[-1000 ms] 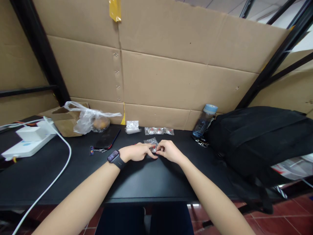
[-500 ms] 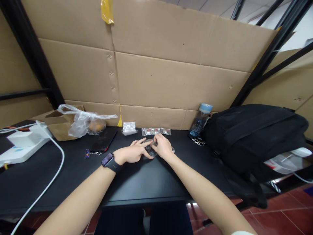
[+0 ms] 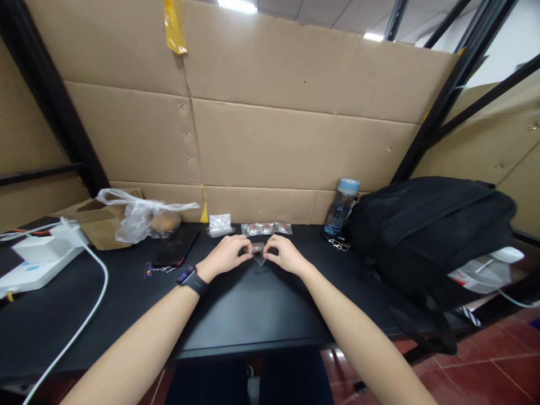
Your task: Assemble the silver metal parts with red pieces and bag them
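Note:
A small clear plastic bag (image 3: 259, 256) with a bit of red on it is stretched between my hands just above the black table. My left hand (image 3: 225, 256), with a dark watch at the wrist, pinches its left side. On the right side, my right hand (image 3: 287, 254) pinches it between thumb and fingers. What lies inside the bag is too small to make out. Just beyond my hands lies a row of small clear packets (image 3: 265, 228) with round, red-marked contents. A stack of clear plastic bags (image 3: 220, 225) sits to their left.
On the left are a phone (image 3: 176, 247) with a charm, a knotted plastic bag (image 3: 143, 216), a cardboard box (image 3: 99, 225) and a white power strip (image 3: 46, 264) with cables. A bottle (image 3: 341, 208) and a black backpack (image 3: 430, 230) stand right. A cardboard wall (image 3: 270, 152) closes off the back.
My hands have moved from overlapping over the clear bag to opposite sides of it, each pinching an edge. The view has shifted slightly.

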The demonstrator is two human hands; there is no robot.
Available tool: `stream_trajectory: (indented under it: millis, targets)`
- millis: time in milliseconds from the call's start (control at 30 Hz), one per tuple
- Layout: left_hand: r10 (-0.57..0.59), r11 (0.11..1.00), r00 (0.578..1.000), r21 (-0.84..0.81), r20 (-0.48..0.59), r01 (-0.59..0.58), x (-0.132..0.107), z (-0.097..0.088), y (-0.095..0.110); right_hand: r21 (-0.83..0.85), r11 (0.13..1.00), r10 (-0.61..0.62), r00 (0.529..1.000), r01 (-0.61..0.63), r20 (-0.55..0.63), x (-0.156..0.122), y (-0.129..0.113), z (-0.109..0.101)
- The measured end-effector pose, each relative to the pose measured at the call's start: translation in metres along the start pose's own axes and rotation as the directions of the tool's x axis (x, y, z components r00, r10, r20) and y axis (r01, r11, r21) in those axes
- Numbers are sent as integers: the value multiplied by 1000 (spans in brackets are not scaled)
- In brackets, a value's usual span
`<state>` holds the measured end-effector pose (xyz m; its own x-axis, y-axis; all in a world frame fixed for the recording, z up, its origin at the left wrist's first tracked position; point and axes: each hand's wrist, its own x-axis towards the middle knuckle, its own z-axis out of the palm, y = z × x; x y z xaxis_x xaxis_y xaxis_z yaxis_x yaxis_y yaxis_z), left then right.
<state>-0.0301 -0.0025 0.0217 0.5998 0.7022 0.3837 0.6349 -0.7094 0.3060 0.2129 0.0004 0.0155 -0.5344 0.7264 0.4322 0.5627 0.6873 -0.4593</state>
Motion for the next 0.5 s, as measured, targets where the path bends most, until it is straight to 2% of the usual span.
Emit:
stream_trajectory:
  millis: [67,167,300,400,500]
  targets:
    - [-40,997,999,-68,-3,39,0,-4,-2,22,999,32,999,-31,-19,1,-1,1]
    - [-134,974,991,-187,-9,130,-1,-7,-6,104,985,142,989,-136,-47,2,1,0]
    - [-240,920,971,-320,-1,227,0,1,-8,269,933,266,961,-238,-73,1,4,3]
    - [-344,902,939,-285,-15,325,1,9,-5,273,933,265,961,-235,-78,-2,3,7]
    - [-362,923,932,-158,-38,352,1,13,1,143,969,207,978,-201,-29,-3,0,8]
